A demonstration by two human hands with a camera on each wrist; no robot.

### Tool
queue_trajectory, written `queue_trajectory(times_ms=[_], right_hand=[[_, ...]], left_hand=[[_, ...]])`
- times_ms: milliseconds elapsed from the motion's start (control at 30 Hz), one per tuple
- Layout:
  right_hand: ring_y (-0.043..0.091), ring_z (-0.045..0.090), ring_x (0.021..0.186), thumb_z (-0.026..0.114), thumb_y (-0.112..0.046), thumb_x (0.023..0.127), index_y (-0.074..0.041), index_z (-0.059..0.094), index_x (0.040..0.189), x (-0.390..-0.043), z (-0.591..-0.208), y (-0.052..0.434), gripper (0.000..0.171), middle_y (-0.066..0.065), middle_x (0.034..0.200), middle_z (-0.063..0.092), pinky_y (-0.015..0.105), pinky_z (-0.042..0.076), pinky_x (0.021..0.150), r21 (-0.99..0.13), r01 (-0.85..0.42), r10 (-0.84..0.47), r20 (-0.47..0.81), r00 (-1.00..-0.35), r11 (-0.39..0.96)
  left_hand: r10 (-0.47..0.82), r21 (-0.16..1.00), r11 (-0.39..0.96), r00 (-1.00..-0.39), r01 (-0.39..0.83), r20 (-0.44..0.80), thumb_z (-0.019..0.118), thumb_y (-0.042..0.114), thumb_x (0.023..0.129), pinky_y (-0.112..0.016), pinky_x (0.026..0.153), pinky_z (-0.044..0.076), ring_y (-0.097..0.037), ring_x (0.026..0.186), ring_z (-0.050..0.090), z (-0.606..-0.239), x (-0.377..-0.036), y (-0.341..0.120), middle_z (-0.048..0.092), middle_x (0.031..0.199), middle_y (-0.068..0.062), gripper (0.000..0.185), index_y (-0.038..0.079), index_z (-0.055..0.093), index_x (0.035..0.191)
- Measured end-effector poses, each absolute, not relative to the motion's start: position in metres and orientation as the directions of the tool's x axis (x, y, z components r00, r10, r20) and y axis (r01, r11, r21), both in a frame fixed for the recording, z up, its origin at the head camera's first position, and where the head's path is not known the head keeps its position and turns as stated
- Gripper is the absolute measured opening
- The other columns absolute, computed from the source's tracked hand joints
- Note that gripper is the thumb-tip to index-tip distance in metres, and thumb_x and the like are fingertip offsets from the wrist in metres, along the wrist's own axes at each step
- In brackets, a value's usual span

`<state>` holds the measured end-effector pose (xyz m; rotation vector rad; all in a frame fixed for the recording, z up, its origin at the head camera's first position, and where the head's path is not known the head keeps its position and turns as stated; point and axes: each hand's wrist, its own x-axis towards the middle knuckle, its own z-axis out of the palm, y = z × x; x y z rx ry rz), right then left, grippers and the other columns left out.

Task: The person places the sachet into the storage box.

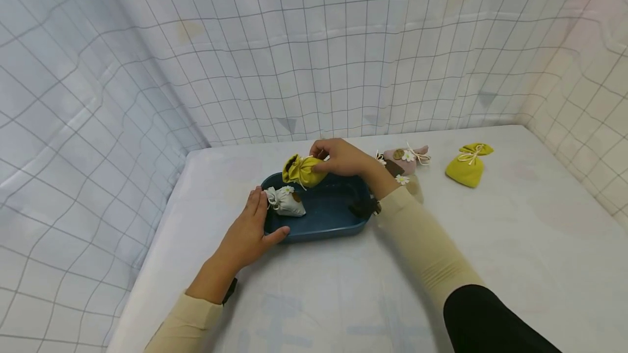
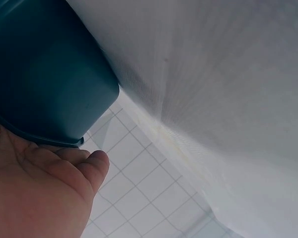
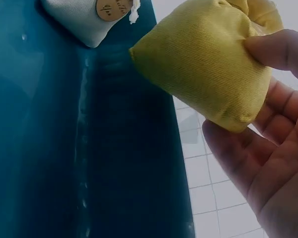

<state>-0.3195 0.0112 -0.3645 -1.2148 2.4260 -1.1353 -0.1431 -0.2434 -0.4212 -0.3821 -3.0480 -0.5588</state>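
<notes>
A yellow drawstring pouch (image 1: 310, 172) is pinched between the thumb and fingers of my right hand (image 1: 345, 158), above the back left part of a blue-green tray (image 1: 324, 232). The right wrist view shows the pouch (image 3: 203, 64) over the tray's long wall (image 3: 134, 163). My left hand (image 1: 252, 227) lies along the tray's left end, fingers extended and thumb over the front rim. In the left wrist view, that hand (image 2: 44, 183) touches the tray's edge. Inside the tray, a whitish pouch (image 1: 289, 204) with a flower and round tag lies at the left, and a dark pouch (image 1: 362, 208) at the right.
Right of the tray, partly behind my right forearm, lie a pink pouch (image 1: 404, 163) with a flower and a beige pouch (image 1: 415, 187). Another yellow pouch (image 1: 466, 170) lies farther right. A grid-patterned curtain (image 1: 343, 70) surrounds the white-covered table (image 1: 530, 222).
</notes>
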Motion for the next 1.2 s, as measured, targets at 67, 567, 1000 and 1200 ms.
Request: queue_trajectory(times_ms=[67, 567, 1000, 1200], right_hand=[[0.02, 0.064, 0.104, 0.073, -0.02, 0.088, -0.013, 0.066, 0.104, -0.32, -0.367, 0.009, 0.018, 0.001, 0.108, 0.068, 0.036, 0.052, 0.088, -0.705, -0.604, -0.76, 0.142, -0.634, 0.372], [0.016, 0.052, 0.077, 0.073, -0.017, 0.088, -0.012, 0.065, 0.096, -0.312, -0.379, -0.009, 0.012, 0.0, 0.084, 0.059, 0.029, 0.042, 0.07, -0.554, -0.691, -0.818, 0.03, -0.574, 0.465], [0.015, 0.055, 0.082, 0.073, -0.013, 0.086, -0.012, 0.066, 0.099, -0.309, -0.371, 0.0, 0.014, -0.001, 0.091, 0.063, 0.032, 0.046, 0.075, -0.545, -0.675, -0.816, -0.028, -0.578, 0.497], [0.015, 0.058, 0.091, 0.073, -0.011, 0.087, -0.012, 0.068, 0.107, -0.31, -0.369, 0.004, 0.02, -0.001, 0.101, 0.066, 0.031, 0.049, 0.082, -0.56, -0.659, -0.814, -0.05, -0.578, 0.502]], left_hand=[[0.235, 0.346, 0.906, -0.97, 0.243, 0.066, 0.054, 0.068, 0.091, -0.054, 0.114, 0.025, -0.037, 0.15, 0.005, -0.422, -0.143, -0.244, 0.003, 0.163, -0.024, 0.109, -0.008, 0.01, 0.156], [0.23, 0.354, 0.903, -0.97, 0.243, 0.078, 0.057, 0.064, 0.092, -0.054, 0.114, 0.027, -0.036, 0.15, 0.007, -0.424, -0.144, -0.244, 0.003, 0.164, -0.023, 0.106, -0.008, 0.011, 0.155], [0.228, 0.366, 0.901, -0.972, 0.234, 0.061, 0.055, 0.067, 0.092, -0.056, 0.112, 0.028, -0.037, 0.15, 0.006, -0.424, -0.143, -0.244, 0.001, 0.164, -0.021, 0.108, -0.007, 0.009, 0.156], [0.225, 0.356, 0.904, -0.972, 0.236, 0.072, 0.055, 0.065, 0.093, -0.055, 0.113, 0.028, -0.037, 0.15, 0.007, -0.425, -0.144, -0.243, 0.003, 0.164, -0.023, 0.107, -0.008, 0.01, 0.156]])
